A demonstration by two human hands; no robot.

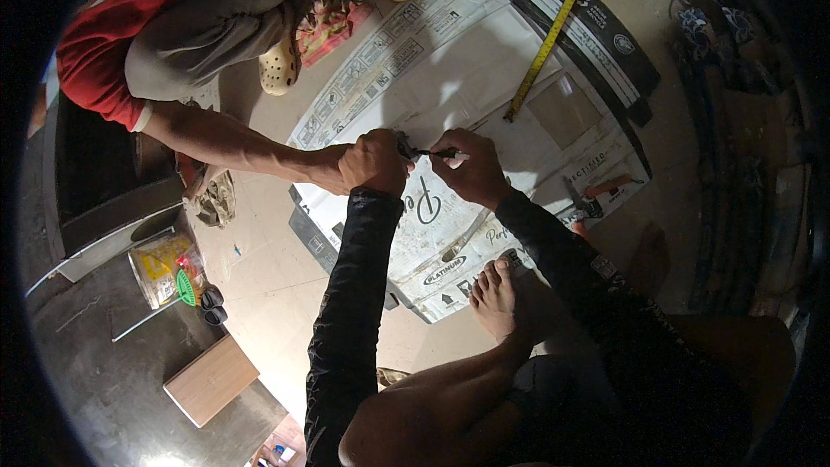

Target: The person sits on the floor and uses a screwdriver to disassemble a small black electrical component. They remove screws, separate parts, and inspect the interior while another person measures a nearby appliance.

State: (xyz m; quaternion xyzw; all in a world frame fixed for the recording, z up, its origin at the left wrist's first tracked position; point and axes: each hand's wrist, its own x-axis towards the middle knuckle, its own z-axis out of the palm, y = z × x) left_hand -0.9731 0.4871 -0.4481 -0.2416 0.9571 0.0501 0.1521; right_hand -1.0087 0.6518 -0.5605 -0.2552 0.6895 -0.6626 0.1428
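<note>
My left hand (376,162) is closed around a small dark object (404,145), mostly hidden by the fingers. Close beside it, my right hand (474,170) pinches a thin dark piece with a pale end (451,155), whose kind I cannot make out. The two pieces meet or nearly meet between my hands. A co-worker's hand (327,168) reaches in from the left and touches my left hand; its fingers are hidden. Below lies a flattened white cardboard box (450,216) with dark printing.
A yellow measuring tape blade (553,39) crosses the cardboard's far side. An orange-handled tool (610,185) rests at its right. The co-worker crouches at upper left in cream clogs (278,67). A wooden board (212,380) lies lower left; dark long bundles (726,182) line the right.
</note>
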